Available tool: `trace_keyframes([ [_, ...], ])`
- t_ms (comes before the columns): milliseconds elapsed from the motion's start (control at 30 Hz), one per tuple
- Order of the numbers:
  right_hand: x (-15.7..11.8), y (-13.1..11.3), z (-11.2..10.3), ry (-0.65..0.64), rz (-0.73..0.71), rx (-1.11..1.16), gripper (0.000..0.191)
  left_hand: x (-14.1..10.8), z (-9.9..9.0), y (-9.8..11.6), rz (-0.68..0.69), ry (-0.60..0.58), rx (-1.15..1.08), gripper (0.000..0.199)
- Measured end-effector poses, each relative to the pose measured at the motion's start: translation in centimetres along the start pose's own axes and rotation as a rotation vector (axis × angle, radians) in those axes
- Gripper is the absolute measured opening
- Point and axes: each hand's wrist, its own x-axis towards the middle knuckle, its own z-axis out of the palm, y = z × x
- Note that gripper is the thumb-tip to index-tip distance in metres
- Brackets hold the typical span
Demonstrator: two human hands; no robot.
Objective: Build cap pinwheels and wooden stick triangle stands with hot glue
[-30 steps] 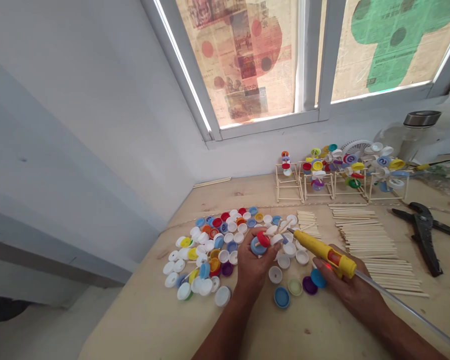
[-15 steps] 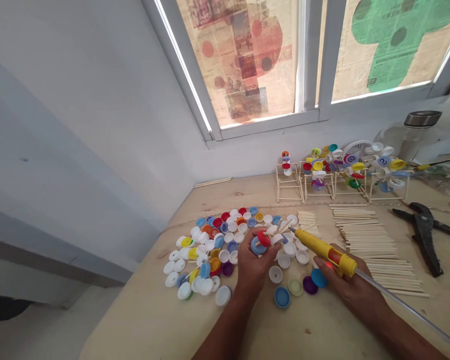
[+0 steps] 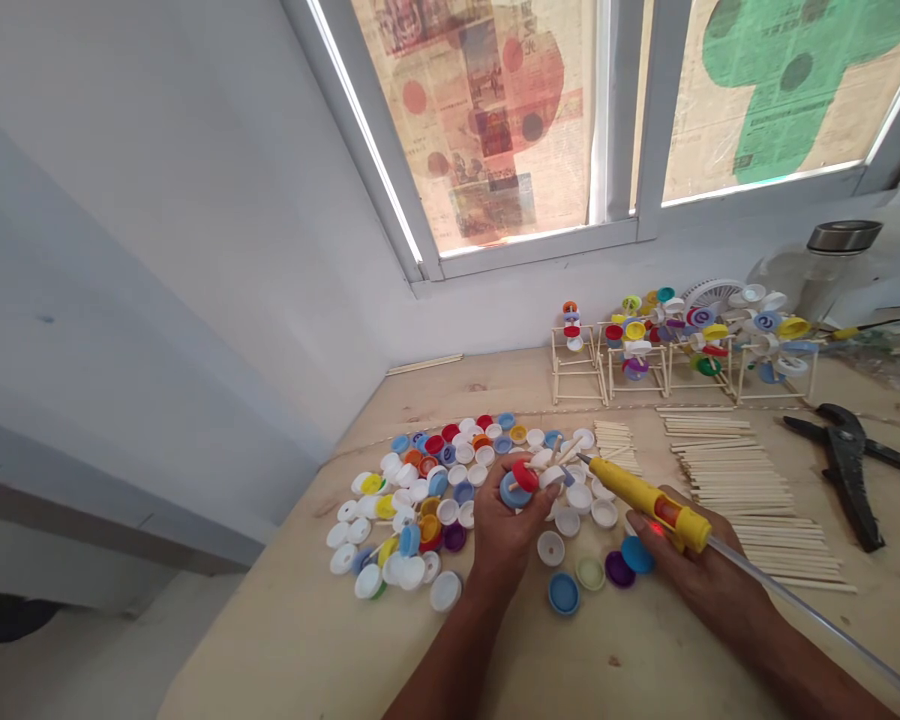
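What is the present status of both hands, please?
Left hand: gripping cap-and-stick piece. Right hand: holding yellow glue gun, nozzle near piece's sticks. Loose caps around left hand.

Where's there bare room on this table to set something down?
Bare table shows front left, between the bottle caps, left forearm and table edge. A smaller patch lies between the forearms, below the front blue cap. Caps crowd the left hand; sticks and pliers crowd the right side.

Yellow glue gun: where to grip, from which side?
Probably its rear underside, coming from the near right, as the right hand does: the glue gun slants up-left, its tapered nozzle pointing away from that side.
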Motion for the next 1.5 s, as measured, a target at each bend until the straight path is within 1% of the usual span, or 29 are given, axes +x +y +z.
trace_keyframes([
  [67,0.0,0.0,0.0,-0.001,-0.014,-0.011,0.026,0.0,0.0,0.1,0.003,-0.007,-0.012,0.035],
  [200,-0.1,0.2,0.2,-0.009,-0.001,-0.03,0.026,-0.2,0.1,0.5,-0.032,0.036,-0.055,0.035],
  [333,0.0,0.3,0.1,-0.006,0.008,-0.023,0.027,0.0,0.1,0.1,-0.086,0.019,-0.122,0.036],
  [433,0.1,0.1,-0.1,0.008,0.004,-0.02,0.028,0.3,-0.1,-0.5,-0.135,0.012,-0.204,0.037],
  [500,0.1,0.0,-0.1,0.005,0.004,-0.018,0.024,0.5,-0.1,-0.7,-0.157,0.02,-0.279,0.035],
  [633,0.1,-0.2,-0.2,-0.008,0.016,0.004,0.02,0.7,-0.1,-0.5,-0.206,0.016,-0.45,0.034],
  [700,0.1,-0.2,-0.3,-0.009,0.017,0.011,0.02,0.8,-0.1,-0.2,-0.268,-0.007,-0.532,0.037],
  [800,0.2,-0.1,-0.3,-0.004,0.002,0.002,0.022,0.8,-0.3,0.1,-0.359,-0.071,-0.628,0.038],
  [867,0.3,-0.1,-0.3,0.008,-0.005,-0.004,0.023,0.8,-0.5,0.3,-0.38,-0.098,-0.659,0.037],
  [967,0.3,-0.1,-0.2,0.038,0.007,-0.008,0.026,0.7,-0.5,0.4,-0.373,-0.091,-0.677,0.034],
  [1067,0.4,-0.2,-0.1,0.064,0.027,0.002,0.027,0.9,-0.5,0.2,-0.331,-0.046,-0.679,0.033],
  [1200,0.3,-0.5,-0.4,-0.006,0.007,0.015,0.026,1.1,-0.4,-0.2,-0.211,0.014,-0.518,0.034],
  [1267,0.1,-0.9,-0.6,-0.049,-0.04,0.01,0.024,1.1,-0.3,-0.1,-0.165,0.041,-0.432,0.034],
  [1367,-0.3,-1.5,-0.5,-0.078,-0.157,0.029,0.021,0.7,-0.1,0.4,-0.147,0.064,-0.363,0.035],
  [1500,-0.5,-1.7,-0.1,-0.098,-0.293,0.086,0.02,0.3,0.2,1.1,-0.119,0.035,-0.284,0.032],
])
